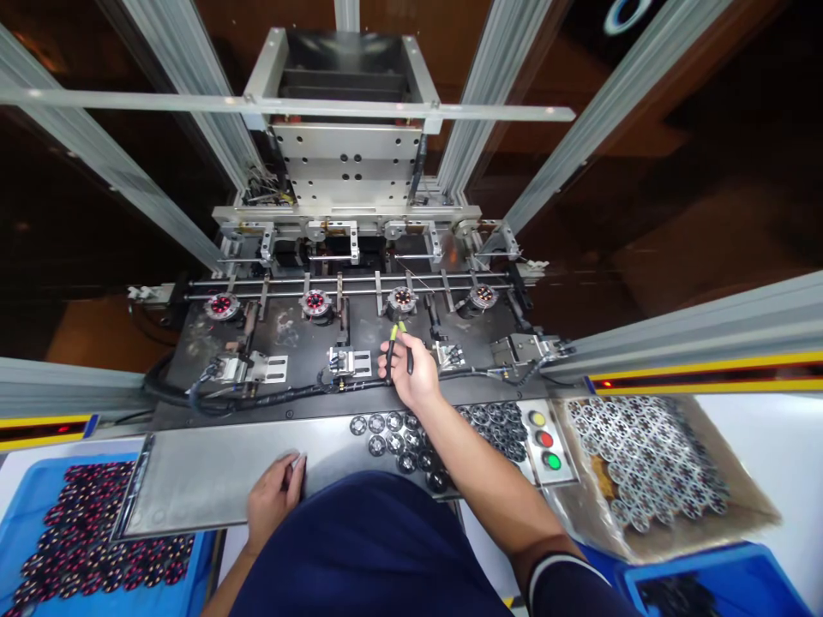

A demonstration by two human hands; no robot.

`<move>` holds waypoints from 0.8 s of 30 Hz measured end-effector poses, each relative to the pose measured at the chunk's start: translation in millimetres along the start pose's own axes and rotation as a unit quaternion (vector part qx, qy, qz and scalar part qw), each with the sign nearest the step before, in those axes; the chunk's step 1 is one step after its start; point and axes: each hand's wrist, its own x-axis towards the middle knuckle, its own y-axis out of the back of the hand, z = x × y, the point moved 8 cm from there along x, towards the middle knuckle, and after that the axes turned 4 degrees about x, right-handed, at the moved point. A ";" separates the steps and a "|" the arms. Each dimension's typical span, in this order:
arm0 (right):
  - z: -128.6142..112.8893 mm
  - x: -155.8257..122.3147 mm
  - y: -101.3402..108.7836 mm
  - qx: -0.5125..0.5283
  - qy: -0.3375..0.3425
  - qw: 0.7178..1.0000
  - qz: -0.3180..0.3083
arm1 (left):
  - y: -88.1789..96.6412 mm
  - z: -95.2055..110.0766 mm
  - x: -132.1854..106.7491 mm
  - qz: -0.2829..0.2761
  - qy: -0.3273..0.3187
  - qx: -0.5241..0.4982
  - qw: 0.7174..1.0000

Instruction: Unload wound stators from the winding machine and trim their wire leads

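My right hand [415, 373] is closed around a pair of pliers [391, 353] with black and yellow-green handles. Their jaws cannot be made out. The pliers are just in front of the third round fixture from the left, which carries a wound motor stator [402, 297]. Near the front edge of the steel shelf [212, 467], my left hand [275, 497] is curled with thumb and fingers together; whatever may be in it is hidden. Several black-and-silver stator cores [393, 422] lie on the shelf, partly under my right forearm.
Other fixtures hold stators with red [221, 305] windings at left. A blue tray [39, 514] of wound parts is at lower left; a box [739, 488] of cores is at right. Beside the shelf is a button panel [546, 439]. Yellow-edged light barriers [707, 368] flank the machine.
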 end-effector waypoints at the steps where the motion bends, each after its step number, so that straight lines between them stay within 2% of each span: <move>1: -0.5 0.7 -1.8 0.006 -0.002 1.000 -0.001 | 0.2 0.2 0.1 0.000 0.000 0.000 1.000; 5: 0.6 -14.3 -17.6 0.019 -0.046 0.998 -0.036 | 1.6 0.5 -0.2 0.003 0.002 0.002 1.000; 7: 2.0 -41.3 -28.0 0.007 -0.098 0.992 -0.077 | 1.9 0.1 -0.4 0.004 0.005 0.005 1.000; 10: -6.7 -99.6 -36.6 -0.042 -0.176 0.970 -0.162 | 1.1 -1.4 -1.0 0.002 0.010 0.007 1.000; 11: -14.4 -117.8 -36.6 -0.072 -0.186 0.960 -0.196 | 0.5 -2.1 -1.4 0.000 0.013 0.007 1.000; 13: -41.1 -137.6 -25.8 -0.123 -0.144 0.960 -0.207 | -0.6 -3.4 -2.8 -0.004 0.017 0.007 1.000; 15: -76.1 -134.3 -1.9 -0.152 -0.053 0.977 -0.142 | -1.4 -4.5 -4.4 -0.006 0.021 0.007 1.000; 18: -115.7 -107.2 42.2 -0.160 0.045 0.986 -0.020 | -2.3 -5.6 -5.9 -0.006 0.025 0.008 1.000; 21: -127.5 -72.4 74.6 -0.147 0.062 0.987 0.027 | -3.3 -6.5 -6.5 -0.010 0.030 0.009 0.999; 24: -126.8 -47.1 93.7 -0.122 0.064 0.989 0.045 | -3.6 -7.6 -7.6 -0.019 0.039 0.014 0.999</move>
